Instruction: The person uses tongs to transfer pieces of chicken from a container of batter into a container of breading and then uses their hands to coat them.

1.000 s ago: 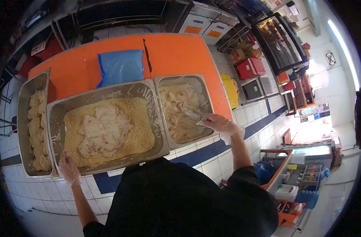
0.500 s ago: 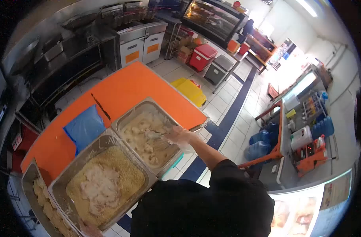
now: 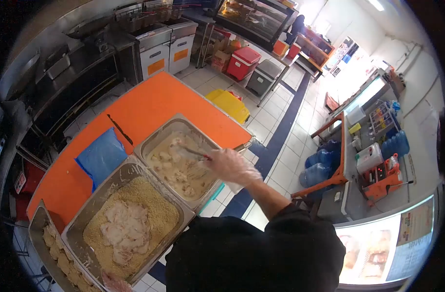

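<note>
My right hand, in a clear plastic glove, is closed around a long, thin-handled metal utensil. Its far end reaches over the steel pan of pale batter, where lumpy pieces of raw meat lie partly sunk; blur hides the utensil's exact kind. Left of this stands a second steel pan of breadcrumbs, with a heap of batter-coated meat in its middle. My left hand shows only in part at the bottom edge, by that pan's near corner; its fingers are mostly hidden.
A third pan with breaded pieces stands at far left. On the orange table lies a blue plastic bag. Fryers and a yellow container stand beyond, and a shelf with water jugs is at right.
My right hand has risen and moved slightly right, lifting the utensil so its handle shows more clearly above the batter. The view has shifted slightly. The left hand stays near the bottom edge.
</note>
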